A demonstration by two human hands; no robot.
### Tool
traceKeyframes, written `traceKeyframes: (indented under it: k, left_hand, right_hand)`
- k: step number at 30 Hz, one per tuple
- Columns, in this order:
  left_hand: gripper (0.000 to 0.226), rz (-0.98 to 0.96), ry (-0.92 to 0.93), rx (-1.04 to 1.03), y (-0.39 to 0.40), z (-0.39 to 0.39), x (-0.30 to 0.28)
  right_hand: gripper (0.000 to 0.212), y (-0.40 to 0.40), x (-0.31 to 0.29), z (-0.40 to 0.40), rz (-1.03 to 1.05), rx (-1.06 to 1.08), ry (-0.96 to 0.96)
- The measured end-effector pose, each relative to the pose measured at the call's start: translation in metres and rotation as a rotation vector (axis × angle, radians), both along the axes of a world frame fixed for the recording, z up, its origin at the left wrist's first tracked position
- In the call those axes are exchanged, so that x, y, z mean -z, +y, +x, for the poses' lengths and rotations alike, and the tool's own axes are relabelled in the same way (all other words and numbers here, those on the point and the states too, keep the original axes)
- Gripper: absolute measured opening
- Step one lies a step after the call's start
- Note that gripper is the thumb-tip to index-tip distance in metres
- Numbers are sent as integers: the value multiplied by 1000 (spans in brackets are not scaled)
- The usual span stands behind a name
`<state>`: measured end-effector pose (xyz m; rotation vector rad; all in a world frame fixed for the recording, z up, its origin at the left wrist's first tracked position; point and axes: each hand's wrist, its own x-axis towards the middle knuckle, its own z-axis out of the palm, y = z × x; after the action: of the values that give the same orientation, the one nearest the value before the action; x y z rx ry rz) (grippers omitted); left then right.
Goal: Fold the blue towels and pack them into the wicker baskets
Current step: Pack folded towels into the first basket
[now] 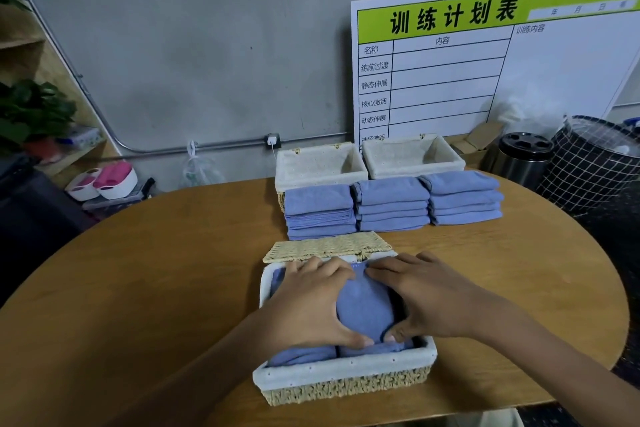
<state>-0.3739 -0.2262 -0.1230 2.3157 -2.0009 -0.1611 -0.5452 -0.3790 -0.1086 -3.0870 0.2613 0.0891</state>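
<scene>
Hands first: two of them, the left hand (308, 302) and right hand (429, 295), lie spread with fingers fairly straight, pressing from either side on one folded blue towel (363, 305) in the near wicker basket (346, 381) on the round table (138, 288). That towel's long axis runs from the person toward the wall. Beneath it at least two more folded towels (301, 355) show at the front; the hands hide the rest, so their number cannot be told. The basket's woven lid (327, 246) lies open behind it. Farther back stand three stacks of folded towels (391, 204), about four or five in each, their folds hard to count. Behind those sit two lined baskets (412, 156), the left one partly hidden by the stacks.
</scene>
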Motion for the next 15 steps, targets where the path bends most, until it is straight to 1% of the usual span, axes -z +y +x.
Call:
traceKeyframes:
  k: [2,6,10,15]
  left_hand:
    - [100,8,47,1,1,5,0]
    - [102,-2,-39,7,2,2,8]
    - [101,3,-58,5,4,1,9]
    - [101,1,-18,-21,14,2,6]
  right_hand:
    - [103,0,-1,-4,20,11,-10]
    - [102,6,3,-2,43,12,-13]
    - [103,6,7,0,266,29,-30]
    - [106,9,14,6,332,26,-50]
